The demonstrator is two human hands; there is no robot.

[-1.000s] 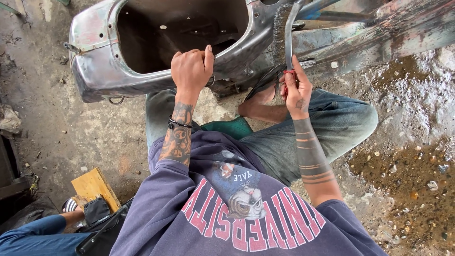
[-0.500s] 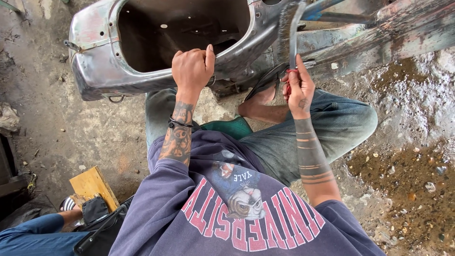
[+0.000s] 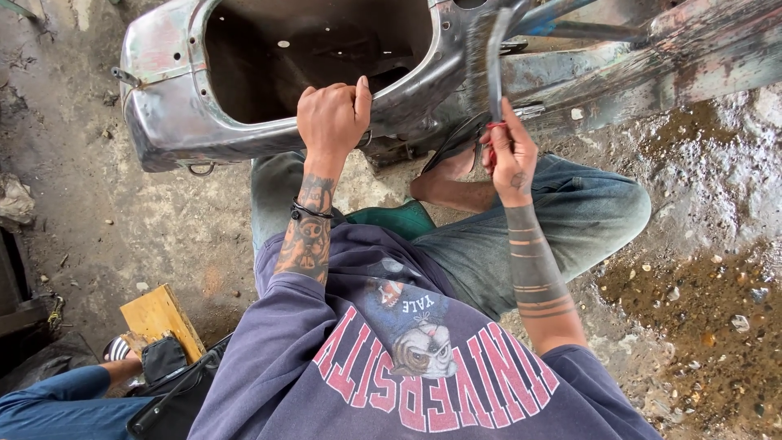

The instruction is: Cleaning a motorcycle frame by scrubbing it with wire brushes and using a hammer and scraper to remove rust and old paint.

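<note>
Your left hand [image 3: 332,116] grips the rim of the bare, stripped grey metal body shell [image 3: 175,106] lying on the floor. Its left part shows clean metal; the right beam stays rusty. Your right hand [image 3: 509,155] closes its fingers around a red-handled wire brush [image 3: 486,57].

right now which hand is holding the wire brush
The right hand holds the wire brush by its handle; the left hand only grips the rim of the bare metal body shell.
</note>
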